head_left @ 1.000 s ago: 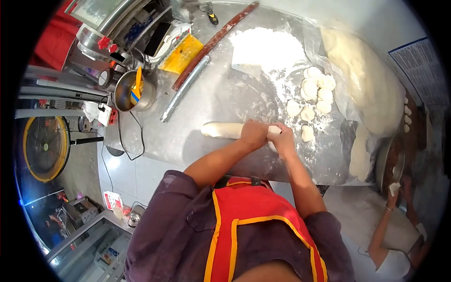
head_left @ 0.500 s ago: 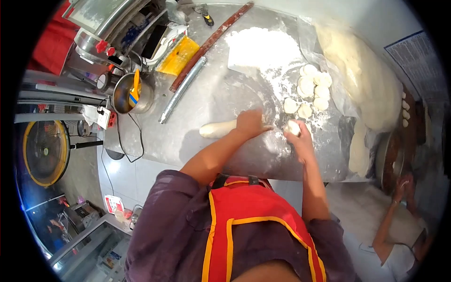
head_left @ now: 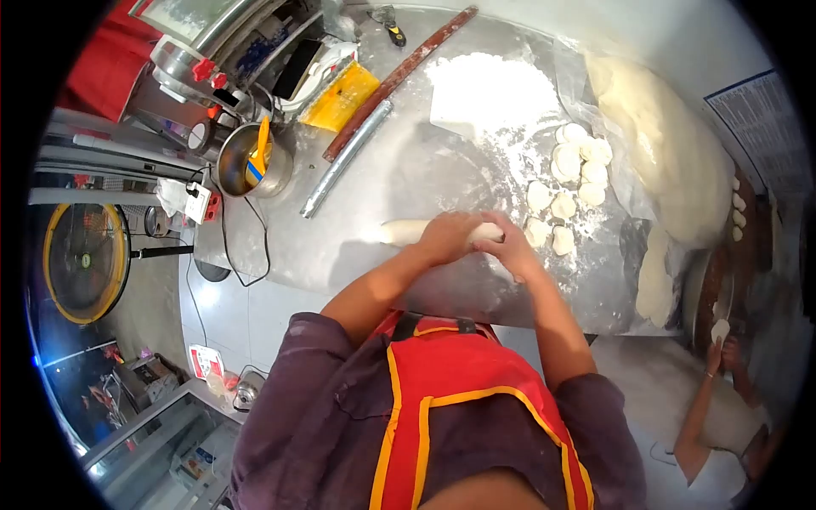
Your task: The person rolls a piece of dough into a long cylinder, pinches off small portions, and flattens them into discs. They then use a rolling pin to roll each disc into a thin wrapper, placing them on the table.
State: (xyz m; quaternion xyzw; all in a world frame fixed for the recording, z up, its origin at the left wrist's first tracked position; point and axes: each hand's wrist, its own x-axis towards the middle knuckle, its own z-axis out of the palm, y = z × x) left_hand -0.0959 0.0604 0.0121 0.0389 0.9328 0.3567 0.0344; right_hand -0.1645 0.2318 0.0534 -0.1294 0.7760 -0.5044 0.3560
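A pale dough log (head_left: 403,231) lies on the grey worktop (head_left: 374,268) in front of me. My left hand (head_left: 448,237) is wrapped over it, hiding its middle. At its right end, my right hand (head_left: 510,246) closes fingers and thumb on the tip, close beside the left hand. Just right of my hands, several small dough pieces (head_left: 563,240) sit apart on the floured surface. Beyond them is a cluster of dough pieces (head_left: 568,161), some overlapping.
White flour (head_left: 493,93) covers the back of the worktop. A large dough mass (head_left: 659,144) lies under plastic at right. At left are a brown rolling stick (head_left: 399,81), a metal tube (head_left: 347,159), a yellow scraper (head_left: 340,96) and a steel pot (head_left: 276,174). Another person's hands (head_left: 722,357) work lower right.
My right hand has let go of a dough piece and moved left to the log's end. More pieces now show right of my hands. The view has shifted slightly.
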